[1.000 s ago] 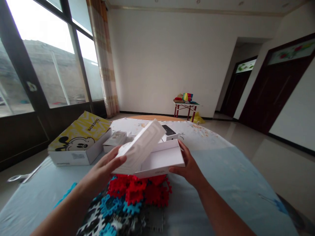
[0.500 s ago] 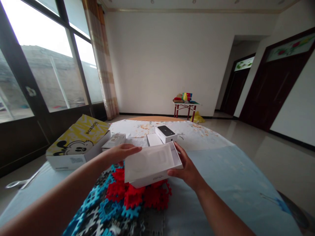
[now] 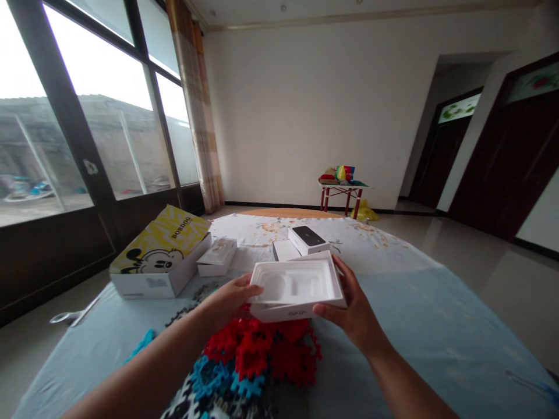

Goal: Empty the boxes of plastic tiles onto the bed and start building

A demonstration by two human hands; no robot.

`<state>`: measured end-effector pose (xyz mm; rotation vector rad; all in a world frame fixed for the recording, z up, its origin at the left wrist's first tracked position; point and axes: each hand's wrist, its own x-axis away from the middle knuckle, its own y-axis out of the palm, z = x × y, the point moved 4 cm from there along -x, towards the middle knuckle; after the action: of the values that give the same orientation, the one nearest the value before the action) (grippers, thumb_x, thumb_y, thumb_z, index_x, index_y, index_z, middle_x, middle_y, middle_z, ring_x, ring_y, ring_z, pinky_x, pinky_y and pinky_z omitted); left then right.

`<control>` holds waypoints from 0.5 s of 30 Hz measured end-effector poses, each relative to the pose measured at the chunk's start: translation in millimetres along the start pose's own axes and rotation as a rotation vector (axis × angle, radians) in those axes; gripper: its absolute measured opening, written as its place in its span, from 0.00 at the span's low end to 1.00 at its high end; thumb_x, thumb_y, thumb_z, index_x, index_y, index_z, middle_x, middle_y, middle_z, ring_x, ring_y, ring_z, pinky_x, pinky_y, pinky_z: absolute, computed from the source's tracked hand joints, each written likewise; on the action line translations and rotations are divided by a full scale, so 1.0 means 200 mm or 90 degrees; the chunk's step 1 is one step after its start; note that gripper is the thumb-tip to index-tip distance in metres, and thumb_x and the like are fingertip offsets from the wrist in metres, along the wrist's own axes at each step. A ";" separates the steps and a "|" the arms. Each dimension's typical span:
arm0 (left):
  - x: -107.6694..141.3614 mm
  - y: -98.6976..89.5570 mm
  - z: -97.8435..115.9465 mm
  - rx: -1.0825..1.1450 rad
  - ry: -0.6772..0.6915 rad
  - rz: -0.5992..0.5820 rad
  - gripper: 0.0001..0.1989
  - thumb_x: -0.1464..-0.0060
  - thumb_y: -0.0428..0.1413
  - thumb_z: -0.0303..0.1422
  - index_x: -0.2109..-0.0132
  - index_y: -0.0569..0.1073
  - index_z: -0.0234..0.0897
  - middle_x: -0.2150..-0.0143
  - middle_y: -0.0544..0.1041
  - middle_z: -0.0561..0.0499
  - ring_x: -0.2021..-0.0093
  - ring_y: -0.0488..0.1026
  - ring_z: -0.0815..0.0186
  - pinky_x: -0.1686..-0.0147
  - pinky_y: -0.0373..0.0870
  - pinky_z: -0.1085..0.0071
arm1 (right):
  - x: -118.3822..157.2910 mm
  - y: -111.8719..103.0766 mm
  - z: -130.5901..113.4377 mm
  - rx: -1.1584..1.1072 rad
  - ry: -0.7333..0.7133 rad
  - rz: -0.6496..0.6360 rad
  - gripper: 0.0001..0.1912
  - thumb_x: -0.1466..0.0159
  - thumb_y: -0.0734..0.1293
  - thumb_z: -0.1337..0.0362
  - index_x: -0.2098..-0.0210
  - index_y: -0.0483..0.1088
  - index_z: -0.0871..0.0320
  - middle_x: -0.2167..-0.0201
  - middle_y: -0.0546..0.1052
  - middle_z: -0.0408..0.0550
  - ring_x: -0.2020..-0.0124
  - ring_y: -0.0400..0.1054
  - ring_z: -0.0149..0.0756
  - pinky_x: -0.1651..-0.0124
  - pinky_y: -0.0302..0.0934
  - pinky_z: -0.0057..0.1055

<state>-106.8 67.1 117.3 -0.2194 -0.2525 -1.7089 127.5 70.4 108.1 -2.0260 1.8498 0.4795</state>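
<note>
A white cardboard box [image 3: 286, 314] is held above the heap of interlocking plastic pieces, with my right hand [image 3: 351, 302] closed around its right end, thumb in front. Inside its opening lies a white moulded insert tray [image 3: 301, 283] with a round recess and several rectangular ones. My left hand [image 3: 233, 297] pinches the tray's left edge, thumb on top; its other fingers are partly hidden. Under the box are red plastic pieces [image 3: 255, 352], with blue pieces [image 3: 209, 375] and black and white ones nearer me.
A yellow BOBDOG box [image 3: 161, 247] stands at the left beside a small white box [image 3: 217, 256]. Behind the held box lies a phone box [image 3: 308, 238] with a dark phone picture, partly on another white box [image 3: 286, 250]. A floral tablecloth [image 3: 406, 326] covers the table.
The insert tray has tipped from slanting over the box to lying nearly level in its opening, recesses facing up. My left hand has moved down to its left edge. The view has turned left.
</note>
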 end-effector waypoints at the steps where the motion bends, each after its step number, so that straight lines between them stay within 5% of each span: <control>1: -0.01 0.00 -0.01 -0.007 0.002 0.004 0.25 0.60 0.58 0.31 0.51 0.67 0.33 0.66 0.76 0.48 0.71 0.72 0.67 0.75 0.70 0.73 | 0.00 0.00 -0.01 0.006 -0.006 0.002 0.51 0.57 0.75 0.60 0.40 0.47 0.50 0.40 0.56 0.51 0.40 0.50 0.48 0.41 0.50 0.46; 5: -0.06 0.01 -0.02 -0.049 0.014 0.028 0.14 0.63 0.56 0.28 0.63 0.73 0.31 0.75 0.75 0.51 0.75 0.72 0.68 0.77 0.67 0.77 | 0.01 0.02 -0.04 0.034 -0.022 -0.007 0.52 0.57 0.75 0.59 0.39 0.46 0.50 0.38 0.51 0.51 0.38 0.47 0.47 0.39 0.45 0.46; 8: -0.09 -0.05 0.02 -0.090 0.024 0.074 0.10 0.63 0.54 0.26 0.68 0.73 0.32 0.80 0.73 0.53 0.78 0.70 0.68 0.80 0.65 0.77 | 0.00 0.01 -0.02 -0.013 0.004 -0.042 0.54 0.56 0.75 0.57 0.38 0.41 0.47 0.37 0.47 0.51 0.38 0.46 0.47 0.42 0.51 0.46; 12: -0.16 -0.23 0.15 -0.149 0.012 0.200 0.09 0.57 0.53 0.27 0.65 0.71 0.32 0.81 0.69 0.56 0.82 0.66 0.71 0.83 0.63 0.75 | -0.05 -0.05 0.01 -0.084 -0.010 0.006 0.48 0.52 0.72 0.55 0.39 0.43 0.47 0.36 0.44 0.49 0.37 0.42 0.46 0.44 0.57 0.44; 15: -0.24 -0.39 0.24 -0.193 -0.014 0.304 0.10 0.48 0.52 0.32 0.59 0.68 0.32 0.73 0.70 0.54 0.77 0.67 0.72 0.76 0.68 0.73 | -0.09 -0.11 0.09 -0.075 0.001 0.073 0.40 0.48 0.69 0.55 0.41 0.49 0.50 0.37 0.47 0.51 0.38 0.44 0.46 0.46 0.58 0.43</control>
<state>-176.0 137.0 147.2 -0.4822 0.0463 -1.2635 148.4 96.0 101.0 -2.0022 1.9891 0.6325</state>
